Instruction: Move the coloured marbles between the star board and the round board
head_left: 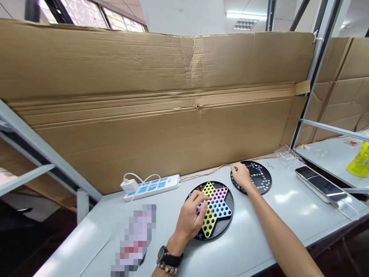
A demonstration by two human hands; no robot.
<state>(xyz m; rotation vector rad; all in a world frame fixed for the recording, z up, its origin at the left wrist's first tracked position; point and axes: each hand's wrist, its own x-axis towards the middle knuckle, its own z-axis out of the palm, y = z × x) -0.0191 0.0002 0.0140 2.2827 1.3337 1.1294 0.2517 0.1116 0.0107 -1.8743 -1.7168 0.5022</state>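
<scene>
A round black Chinese checkers board (227,225) lies on the table, its raised star in yellow, pink and blue sections dotted with dark holes. Over the star's left side is my left hand (191,213), fingers bent and drawn in towards the thumb; whatever is between the fingertips is too small to make out. Farther back and to the right lies a round black lid or tray (266,179) with several small white pieces on it and some coloured ones along its left rim. At that left rim, my right hand (242,175) has its fingers curled down; their tips are hidden.
A white power strip (170,182) with a plugged-in charger (129,186) sits behind at left. A pixelated object (135,238) lies at front left. On the right, a phone (319,182) rests on a white box. A cardboard wall (173,142) bounds the table's back.
</scene>
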